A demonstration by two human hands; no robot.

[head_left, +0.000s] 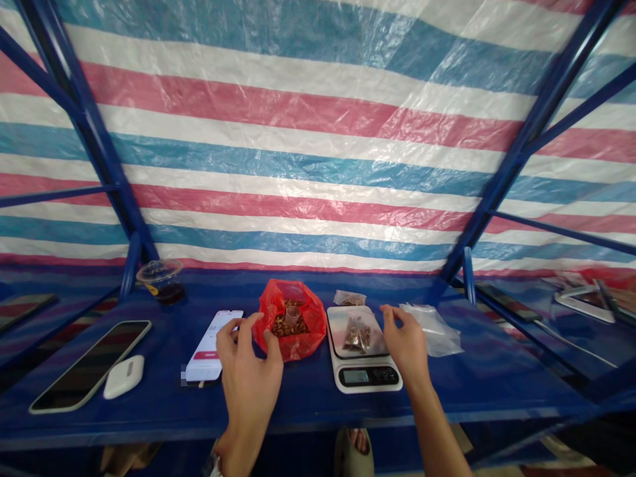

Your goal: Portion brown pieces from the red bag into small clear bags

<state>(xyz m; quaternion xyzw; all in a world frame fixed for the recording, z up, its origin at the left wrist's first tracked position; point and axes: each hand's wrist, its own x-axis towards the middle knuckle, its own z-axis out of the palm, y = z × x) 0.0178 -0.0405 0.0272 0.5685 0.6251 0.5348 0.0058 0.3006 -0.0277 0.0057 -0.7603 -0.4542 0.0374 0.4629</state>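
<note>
A bag of nuts (291,328), a small cup (292,317) inside it, sits on a shelf (149,414) between a smartphone (214,348) and a kitchen scale (364,381) holding a packet (356,334). Clear bags (431,329) lie right of the scale. Farther left rest a second phone (89,366) and an earbud case (124,376), with what seems a lidded cup (161,281) behind.

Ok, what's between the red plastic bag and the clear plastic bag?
In the head view, a white digital scale holding a small packet, and the right hand.

red bag (309,318): thin glossy plastic | scale (365,385): smooth white plastic | tarp (298,152): crinkled woven plastic | frame (94,142): painted blue metal
</note>
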